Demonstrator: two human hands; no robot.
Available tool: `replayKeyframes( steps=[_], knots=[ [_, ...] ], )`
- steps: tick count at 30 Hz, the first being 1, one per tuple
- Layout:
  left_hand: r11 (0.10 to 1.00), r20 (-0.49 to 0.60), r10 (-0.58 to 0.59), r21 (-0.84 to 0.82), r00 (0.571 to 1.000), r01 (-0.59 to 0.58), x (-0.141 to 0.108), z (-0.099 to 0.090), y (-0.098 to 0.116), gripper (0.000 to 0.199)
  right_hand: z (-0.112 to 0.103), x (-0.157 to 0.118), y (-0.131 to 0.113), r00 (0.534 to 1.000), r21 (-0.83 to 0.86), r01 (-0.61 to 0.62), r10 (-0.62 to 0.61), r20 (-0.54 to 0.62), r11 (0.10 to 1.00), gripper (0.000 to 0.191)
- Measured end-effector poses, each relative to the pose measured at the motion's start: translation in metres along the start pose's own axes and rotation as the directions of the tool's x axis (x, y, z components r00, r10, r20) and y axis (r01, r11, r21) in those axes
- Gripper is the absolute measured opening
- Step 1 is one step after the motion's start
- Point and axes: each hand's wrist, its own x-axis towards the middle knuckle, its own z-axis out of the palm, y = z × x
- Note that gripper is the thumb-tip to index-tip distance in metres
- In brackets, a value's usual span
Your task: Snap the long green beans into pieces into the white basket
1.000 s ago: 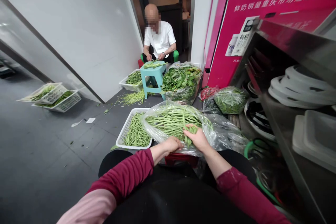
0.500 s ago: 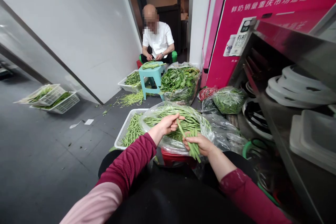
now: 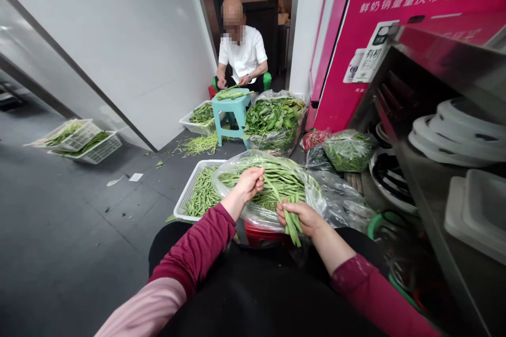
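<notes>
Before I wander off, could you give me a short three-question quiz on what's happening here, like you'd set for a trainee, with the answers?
1. Which hand grips a bunch of long green beans: left or right?
2. True or false: the stool in front of the co-worker is pale blue.
3. The white basket beside the clear plastic bag holds: A) red chillies, B) short bean pieces, C) plates?

Key: 1. The right hand. 2. True. 3. B.

It looks like a restaurant's back-of-house prep corner: a metal rack holds white plastic containers, a pink cabinet carries dairy advertising, and baskets and bags of greens crowd the grey tiled floor.
</notes>
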Motion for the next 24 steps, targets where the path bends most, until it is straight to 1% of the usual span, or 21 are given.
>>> replayKeyframes(
  steps=[2,3,4,5,7,8,9,10,11,12,13,14,15,17,18,19,20,21,22,24],
  knots=[
    [0.987,-0.063,0.093,0.138,0.994,-0.083,-0.010,0.004,0.005,0.036,-0.004,0.005,0.003,0.996,-0.020,0.049,-0.051,-0.076,0.999,0.017],
    [0.960,-0.084,0.157,0.245,0.984,-0.132,-0.018,0.008,0.008,0.034,-0.008,0.008,0.004,0.987,-0.046,0.066,-0.072,-0.142,0.997,0.018],
    [0.911,-0.084,0.228,0.370,0.970,-0.182,-0.028,0.013,0.010,0.032,-0.012,0.011,0.005,0.969,-0.074,0.078,-0.093,-0.228,0.994,0.018],
    [0.837,-0.057,0.297,0.496,0.953,-0.232,-0.039,0.018,0.013,0.030,-0.016,0.015,0.006,0.939,-0.095,0.082,-0.109,-0.326,0.992,0.019],
    [0.663,0.055,0.389,0.677,0.920,-0.320,-0.060,0.030,0.015,0.028,-0.024,0.020,0.007,0.846,-0.099,0.085,-0.124,-0.519,0.991,0.019],
    [0.607,0.107,0.396,0.715,0.912,-0.347,-0.067,0.035,0.014,0.028,-0.027,0.021,0.007,0.804,-0.075,0.097,-0.123,-0.581,0.992,0.018],
    [0.591,0.142,0.374,0.724,0.916,-0.354,-0.071,0.040,0.012,0.028,-0.028,0.022,0.006,0.792,-0.041,0.100,-0.104,-0.602,0.994,0.017],
    [0.612,0.161,0.324,0.716,0.932,-0.337,-0.071,0.042,0.009,0.028,-0.027,0.021,0.005,0.813,-0.003,0.086,-0.072,-0.577,0.996,0.015],
    [0.650,0.163,0.262,0.699,0.951,-0.299,-0.069,0.043,0.004,0.028,-0.025,0.019,0.004,0.862,0.031,0.049,-0.027,-0.505,0.998,0.014],
    [0.680,0.157,0.203,0.687,0.967,-0.254,-0.064,0.041,-0.001,0.028,-0.022,0.016,0.004,0.914,0.061,-0.001,0.026,-0.406,0.998,0.014],
    [0.685,0.145,0.170,0.694,0.975,-0.223,-0.058,0.039,-0.007,0.028,-0.018,0.013,0.003,0.950,0.084,-0.059,0.082,-0.303,0.995,0.016],
    [0.654,0.131,0.176,0.726,0.976,-0.216,-0.051,0.035,-0.013,0.028,-0.014,0.010,0.004,0.966,0.098,-0.108,0.127,-0.223,0.989,0.018],
    [0.586,0.124,0.211,0.778,0.970,-0.227,-0.046,0.030,-0.019,0.027,-0.010,0.007,0.005,0.973,0.111,-0.134,0.152,-0.174,0.985,0.019],
    [0.380,0.156,0.272,0.889,0.950,-0.255,-0.039,0.021,-0.030,0.023,-0.003,0.003,0.009,0.979,0.121,-0.137,0.153,-0.136,0.983,0.018],
    [0.270,0.194,0.262,0.926,0.945,-0.264,-0.037,0.017,-0.034,0.021,-0.002,0.003,0.011,0.980,0.109,-0.125,0.140,-0.138,0.986,0.017],
    [0.171,0.230,0.221,0.948,0.948,-0.270,-0.036,0.013,-0.037,0.020,-0.001,0.003,0.014,0.980,0.082,-0.113,0.124,-0.155,0.990,0.017],
    [0.090,0.254,0.156,0.959,0.954,-0.270,-0.036,0.009,-0.040,0.019,-0.002,0.004,0.016,0.976,0.044,-0.098,0.105,-0.190,0.994,0.018],
    [0.025,0.260,0.085,0.965,0.962,-0.263,-0.034,0.005,-0.042,0.018,-0.004,0.005,0.017,0.968,-0.002,-0.085,0.082,-0.237,0.996,0.018],
    [-0.023,0.243,0.032,0.970,0.970,-0.242,-0.032,0.002,-0.043,0.018,-0.007,0.006,0.017,0.955,-0.046,-0.072,0.055,-0.292,0.996,0.018],
    [-0.073,0.146,-0.003,0.987,0.989,-0.146,-0.027,-0.006,-0.045,0.017,-0.016,0.007,0.014,0.915,-0.086,-0.045,0.006,-0.403,0.995,0.017]
  ],
)
